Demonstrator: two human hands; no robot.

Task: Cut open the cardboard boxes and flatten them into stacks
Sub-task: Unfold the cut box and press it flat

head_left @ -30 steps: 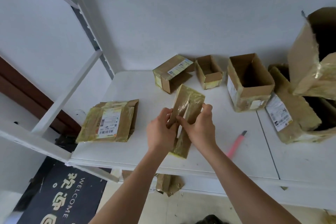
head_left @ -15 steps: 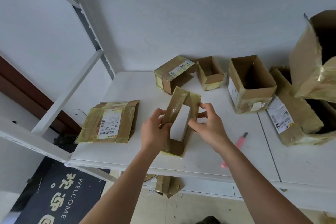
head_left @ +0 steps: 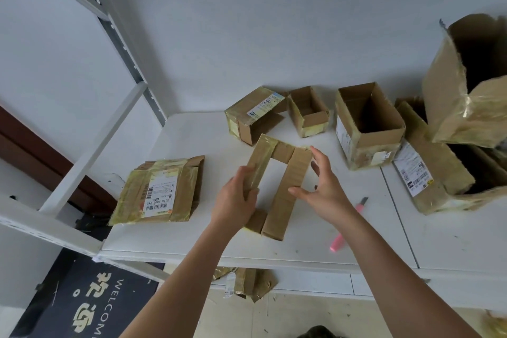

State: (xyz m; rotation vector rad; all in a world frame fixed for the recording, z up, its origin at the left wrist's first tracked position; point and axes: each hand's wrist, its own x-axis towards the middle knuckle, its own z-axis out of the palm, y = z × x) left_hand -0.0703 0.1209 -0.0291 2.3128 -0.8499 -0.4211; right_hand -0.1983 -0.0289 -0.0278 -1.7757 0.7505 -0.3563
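An open box sleeve (head_left: 285, 186), its inside bare, is held above the table (head_left: 315, 244): its left wall is gripped by the left hand (head_left: 236, 200), its right wall touched by the right hand (head_left: 323, 189), fingers spread. Behind it, two open boxes (head_left: 310, 112) (head_left: 369, 123) are seen with nothing visible inside; a flattened stack (head_left: 162, 189) lies at the left.

L hand (head_left: 237, 200) gripping; R hand (head_left: 325, 189) fingers spread.

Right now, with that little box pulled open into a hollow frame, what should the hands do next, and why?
Probably push the two long sides together. The small box has no top or bottom left, the left hand grips one wall and the right hand touches the other, so it should collapse flat for the flattened stack.
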